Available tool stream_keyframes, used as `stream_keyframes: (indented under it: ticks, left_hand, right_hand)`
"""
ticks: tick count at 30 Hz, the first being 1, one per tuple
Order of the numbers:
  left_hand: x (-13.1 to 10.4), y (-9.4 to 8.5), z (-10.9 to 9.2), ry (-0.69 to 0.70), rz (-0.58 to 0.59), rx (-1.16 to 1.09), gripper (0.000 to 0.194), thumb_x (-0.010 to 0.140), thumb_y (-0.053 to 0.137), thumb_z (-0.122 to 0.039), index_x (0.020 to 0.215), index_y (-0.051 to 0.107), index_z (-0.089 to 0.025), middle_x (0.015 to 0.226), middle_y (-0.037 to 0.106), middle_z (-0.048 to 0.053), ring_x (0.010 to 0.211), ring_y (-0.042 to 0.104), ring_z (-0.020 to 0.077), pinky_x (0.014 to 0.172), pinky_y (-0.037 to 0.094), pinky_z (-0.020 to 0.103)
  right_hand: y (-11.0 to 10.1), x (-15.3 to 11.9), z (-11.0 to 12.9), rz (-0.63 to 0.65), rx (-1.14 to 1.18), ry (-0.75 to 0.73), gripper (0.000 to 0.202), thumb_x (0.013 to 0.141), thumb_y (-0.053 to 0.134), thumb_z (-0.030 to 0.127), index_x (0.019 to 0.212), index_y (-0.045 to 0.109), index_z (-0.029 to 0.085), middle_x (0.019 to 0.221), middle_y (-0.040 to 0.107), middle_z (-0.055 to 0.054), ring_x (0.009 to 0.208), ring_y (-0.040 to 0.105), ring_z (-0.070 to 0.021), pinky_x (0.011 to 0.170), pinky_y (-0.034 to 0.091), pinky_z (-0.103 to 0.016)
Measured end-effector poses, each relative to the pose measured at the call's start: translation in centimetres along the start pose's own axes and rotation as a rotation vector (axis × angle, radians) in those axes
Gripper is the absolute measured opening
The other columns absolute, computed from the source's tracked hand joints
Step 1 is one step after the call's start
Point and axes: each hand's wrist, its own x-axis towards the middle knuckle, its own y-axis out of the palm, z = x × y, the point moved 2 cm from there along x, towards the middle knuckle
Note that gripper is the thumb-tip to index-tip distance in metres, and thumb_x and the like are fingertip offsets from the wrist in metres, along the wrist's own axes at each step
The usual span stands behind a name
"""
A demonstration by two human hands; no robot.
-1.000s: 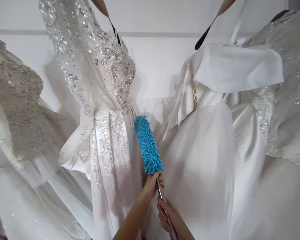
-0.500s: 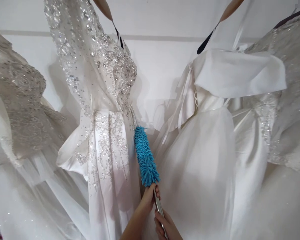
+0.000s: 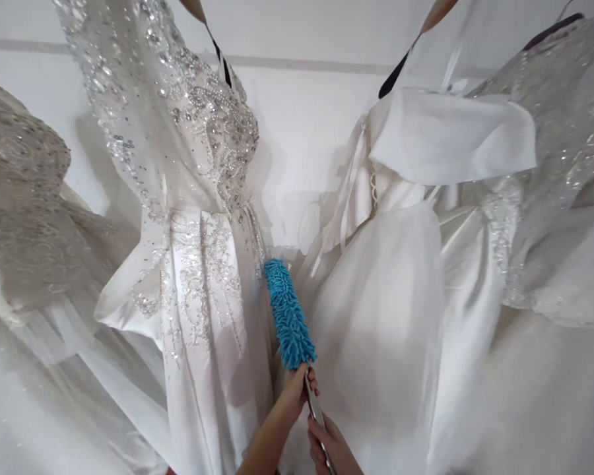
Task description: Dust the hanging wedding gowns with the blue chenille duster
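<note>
A blue microfibre duster (image 3: 290, 313) points up and slightly left in front of me, between two white gowns. My left hand (image 3: 299, 386) is closed round the top of its metal handle, just below the fluffy head. Lower on the same handle, my right hand (image 3: 330, 445) grips with wrapped fingers. The duster's tip is close by the skirt side of a beaded gown (image 3: 208, 264); whether it touches the cloth I cannot tell. To the right hangs a plain satin gown (image 3: 381, 310) with a wide folded neckline.
Another beaded gown (image 3: 24, 231) hangs at the far left. A lace gown (image 3: 564, 165) hangs at the right, partly behind the satin one. Behind them is a white wall (image 3: 307, 125) with a grey line. Hangers (image 3: 440, 13) show at the top.
The gowns and wall have shifted left in view, with the upper parts also slightly higher. My hands keep their grip; the duster's tip sits slightly lower.
</note>
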Motion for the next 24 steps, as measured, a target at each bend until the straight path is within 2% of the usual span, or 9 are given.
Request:
stream_keyframes:
  ticks: [3,6,9,12,17,20,24]
  left_hand:
    - [-1.0,1.0,-1.7,0.050,0.079,0.026,0.041,0.060,0.075,-0.048,0.062,0.045,-0.020,0.052,0.041,-0.008,0.043,0.037,0.0053,0.049,0.037,0.024]
    - [-2.1,1.1,-3.6,0.110,0.136,0.038,0.041,0.062,0.073,-0.050,0.066,0.046,-0.020,0.053,0.042,-0.008,0.043,0.037,0.0054,0.048,0.037,0.024]
    - [-3.2,0.2,-5.0,0.129,0.156,0.030,0.041,0.063,0.072,-0.050,0.073,0.047,-0.020,0.054,0.042,-0.009,0.044,0.038,0.0054,0.048,0.037,0.023]
    - [-4.0,-1.5,-5.4,0.093,0.142,0.045,0.044,0.061,0.072,-0.052,0.073,0.045,-0.020,0.053,0.041,-0.010,0.043,0.037,0.0050,0.047,0.036,0.022]
    - [-4.5,-4.8,-4.2,0.030,0.110,0.053,0.048,0.054,0.076,-0.053,0.072,0.046,-0.020,0.053,0.041,-0.010,0.042,0.037,0.0049,0.046,0.036,0.023]
    - [-4.4,-7.0,-2.4,-0.043,0.089,0.049,0.046,0.054,0.077,-0.049,0.070,0.045,-0.020,0.052,0.041,-0.010,0.042,0.037,0.0051,0.045,0.036,0.023]
    - [-4.2,-9.9,0.5,-0.169,0.048,0.042,0.038,0.063,0.075,-0.041,0.068,0.044,-0.021,0.051,0.040,-0.010,0.041,0.038,0.0051,0.046,0.036,0.023]
  right_hand:
    - [1.1,-0.8,1.4,0.011,0.046,-0.026,0.065,0.051,0.068,0.080,0.072,0.045,0.023,0.037,0.042,0.015,0.020,0.027,-0.0010,0.022,0.019,-0.013]
    - [2.7,-1.1,1.9,0.024,0.085,-0.070,0.062,0.055,0.070,0.076,0.074,0.045,0.023,0.035,0.041,0.016,0.020,0.026,-0.0015,0.021,0.019,-0.013]
    - [4.6,-1.1,1.3,0.013,0.116,-0.102,0.058,0.059,0.071,0.072,0.078,0.046,0.023,0.035,0.041,0.016,0.020,0.025,-0.0018,0.021,0.018,-0.013]
    - [6.6,-1.5,0.3,-0.005,0.107,-0.105,0.058,0.060,0.071,0.072,0.080,0.047,0.022,0.036,0.042,0.015,0.020,0.026,-0.0016,0.021,0.018,-0.013]
    - [8.9,-2.2,-2.1,-0.067,0.068,-0.080,0.062,0.055,0.069,0.077,0.073,0.047,0.022,0.036,0.042,0.014,0.021,0.028,-0.0015,0.022,0.020,-0.014]
    - [9.4,-2.2,-4.4,-0.134,0.055,-0.065,0.065,0.049,0.067,0.081,0.069,0.046,0.022,0.035,0.042,0.014,0.020,0.030,-0.0022,0.022,0.020,-0.015]
    - [9.8,-1.7,-8.2,-0.185,0.072,-0.042,0.067,0.045,0.066,0.083,0.063,0.044,0.023,0.033,0.041,0.013,0.019,0.029,-0.0029,0.022,0.020,-0.016]
